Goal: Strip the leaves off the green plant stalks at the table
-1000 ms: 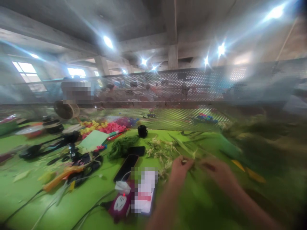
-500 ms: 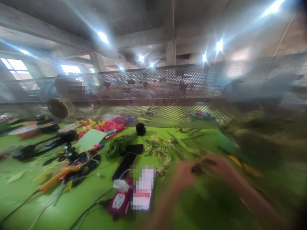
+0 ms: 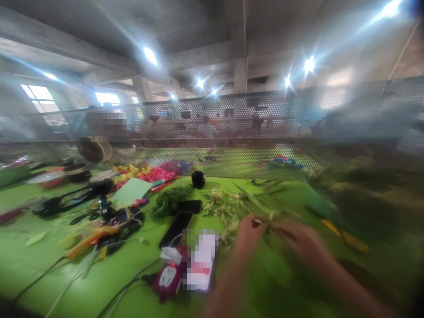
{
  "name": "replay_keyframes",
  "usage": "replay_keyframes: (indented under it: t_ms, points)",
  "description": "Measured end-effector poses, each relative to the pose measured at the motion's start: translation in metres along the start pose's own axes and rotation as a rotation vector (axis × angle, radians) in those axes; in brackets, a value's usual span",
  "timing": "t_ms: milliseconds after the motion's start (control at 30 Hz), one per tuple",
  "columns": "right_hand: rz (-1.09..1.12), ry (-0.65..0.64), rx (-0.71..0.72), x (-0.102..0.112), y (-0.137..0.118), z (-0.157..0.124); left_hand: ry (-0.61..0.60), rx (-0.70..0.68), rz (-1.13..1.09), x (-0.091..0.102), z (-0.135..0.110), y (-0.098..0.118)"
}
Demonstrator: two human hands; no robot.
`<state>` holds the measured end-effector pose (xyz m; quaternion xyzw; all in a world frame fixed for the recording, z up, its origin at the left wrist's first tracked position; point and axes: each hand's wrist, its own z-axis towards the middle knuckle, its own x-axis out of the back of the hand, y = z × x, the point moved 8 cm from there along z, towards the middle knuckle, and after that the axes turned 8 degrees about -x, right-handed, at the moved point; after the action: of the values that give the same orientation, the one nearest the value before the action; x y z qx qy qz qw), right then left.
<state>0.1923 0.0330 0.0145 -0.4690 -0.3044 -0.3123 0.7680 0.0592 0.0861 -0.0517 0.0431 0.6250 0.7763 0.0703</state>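
Observation:
My left hand (image 3: pixel 249 234) is closed, its fingers pinched around a thin, pale green leafy stem (image 3: pixel 273 215). A small dark spot shows at those fingertips, too blurred to name. My right hand (image 3: pixel 300 238) comes in from the right with its fingers pressed together on the same stem. The two hands are close together above the green table (image 3: pixel 119 282). Just beyond and to their left lies a loose pile of pale yellow-green artificial sprigs (image 3: pixel 223 205). Long green leaves (image 3: pixel 253 198) stretch out behind the hands.
Left of my hands are a lit phone (image 3: pixel 202 260), a purple power socket (image 3: pixel 168 278), a dark phone (image 3: pixel 175 229) and a black mug (image 3: pixel 198 179). An orange glue gun (image 3: pixel 91 240) with cables lies further left. A blurred leafy heap (image 3: pixel 361 194) stands right; a perforated screen (image 3: pixel 212 119) crosses behind.
The view has shifted slightly, so the table items appear further right. My left hand has turned more upright and moved up a little. Both hands stay close together at the stem.

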Motion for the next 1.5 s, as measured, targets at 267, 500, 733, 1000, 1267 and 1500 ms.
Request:
replay_keyframes:
  t_ms: [267, 500, 733, 1000, 1267, 1500]
  points:
    - [-0.195, 0.020, 0.143, -0.003, -0.008, -0.007, -0.082, -0.301, 0.490, -0.011, -0.019, 0.047]
    - [-0.198, 0.022, 0.163, 0.000, -0.004, -0.005, -0.036, -0.140, 0.474, 0.004, -0.005, 0.022]
    - [-0.156, -0.002, 0.180, -0.004, -0.011, -0.008, -0.016, -0.118, 0.450, 0.003, -0.009, 0.025]
    - [0.094, -0.034, -0.041, 0.008, 0.021, 0.008, -0.347, -0.205, 0.310, -0.029, -0.021, 0.033]
    - [0.147, -0.042, -0.079, 0.000, 0.020, 0.011, -0.114, 0.025, -0.245, -0.011, -0.005, 0.007]
    - [-0.205, 0.008, 0.123, -0.007, -0.008, -0.006, -0.015, -0.170, 0.357, -0.002, -0.009, 0.026]
